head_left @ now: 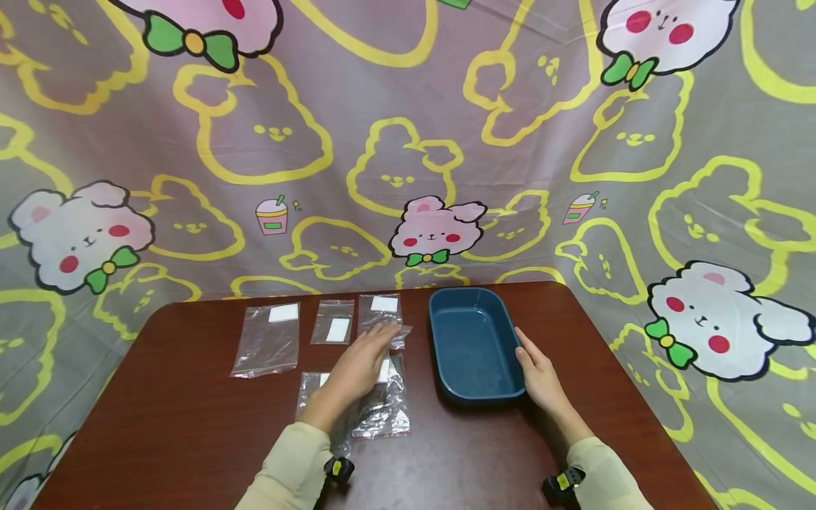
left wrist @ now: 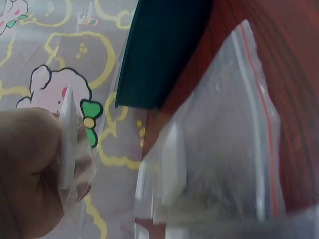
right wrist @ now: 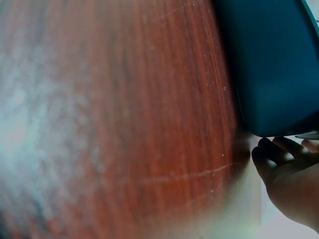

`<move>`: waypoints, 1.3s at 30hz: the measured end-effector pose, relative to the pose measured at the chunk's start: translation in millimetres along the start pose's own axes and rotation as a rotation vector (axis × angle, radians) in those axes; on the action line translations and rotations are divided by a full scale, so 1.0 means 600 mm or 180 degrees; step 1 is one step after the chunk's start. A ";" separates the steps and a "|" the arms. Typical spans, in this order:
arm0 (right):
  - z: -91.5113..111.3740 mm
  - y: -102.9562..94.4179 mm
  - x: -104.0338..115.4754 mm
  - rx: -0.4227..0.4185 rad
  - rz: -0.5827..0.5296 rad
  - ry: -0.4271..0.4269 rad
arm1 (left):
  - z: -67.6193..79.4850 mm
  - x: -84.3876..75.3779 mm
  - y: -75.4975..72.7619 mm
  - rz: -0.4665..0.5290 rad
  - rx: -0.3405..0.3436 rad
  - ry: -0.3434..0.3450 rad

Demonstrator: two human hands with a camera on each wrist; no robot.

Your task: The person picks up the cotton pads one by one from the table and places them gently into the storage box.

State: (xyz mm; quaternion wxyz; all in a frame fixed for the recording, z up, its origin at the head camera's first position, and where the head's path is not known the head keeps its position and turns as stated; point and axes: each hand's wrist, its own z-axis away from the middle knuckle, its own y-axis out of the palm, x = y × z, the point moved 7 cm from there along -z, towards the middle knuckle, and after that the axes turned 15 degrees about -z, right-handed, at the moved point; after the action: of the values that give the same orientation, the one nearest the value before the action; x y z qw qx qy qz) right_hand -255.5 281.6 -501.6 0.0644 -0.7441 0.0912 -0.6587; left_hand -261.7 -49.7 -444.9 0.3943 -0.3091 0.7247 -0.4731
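Cartoon-print cloth (head_left: 347, 92) behind brown counter (head_left: 191, 425). Blue tray (head_left: 474, 347) sits right of centre; right hand (head_left: 542, 375) grips its right side. Left hand (head_left: 358, 365) pinches a clear plastic bag (left wrist: 68, 144) with white label, above other labelled bags (head_left: 268, 347) lying left of the tray.
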 end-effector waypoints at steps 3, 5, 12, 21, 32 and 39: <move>0.002 0.000 0.002 -0.0017 0.0021 -0.0019 | -0.017 -0.016 0.008 0.0046 0.0065 0.0057; 0.002 0.000 0.003 -0.0025 0.0007 -0.0033 | -0.029 -0.027 0.012 0.0066 0.0072 0.0111; 0.000 0.001 0.003 -0.0005 0.0051 -0.0062 | -0.061 -0.062 0.027 -0.0016 0.0084 0.0282; -0.002 -0.001 0.001 -0.0015 0.0054 -0.0091 | -0.097 -0.105 0.036 -0.0023 0.0182 0.0341; -0.001 -0.002 0.001 -0.0039 0.0051 -0.0055 | -0.140 -0.156 0.056 -0.0256 0.0260 0.0345; 0.000 -0.001 0.000 -0.0031 -0.0026 0.0006 | -0.156 -0.188 0.066 -0.0406 0.0235 0.0260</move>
State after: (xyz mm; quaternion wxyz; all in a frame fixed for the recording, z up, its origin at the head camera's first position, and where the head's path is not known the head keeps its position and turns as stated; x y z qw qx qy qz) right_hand -255.3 282.2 -501.7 0.0580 -0.7442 0.0914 -0.6592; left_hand -289.3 98.3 -427.6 0.3446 -0.3204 0.7011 -0.5358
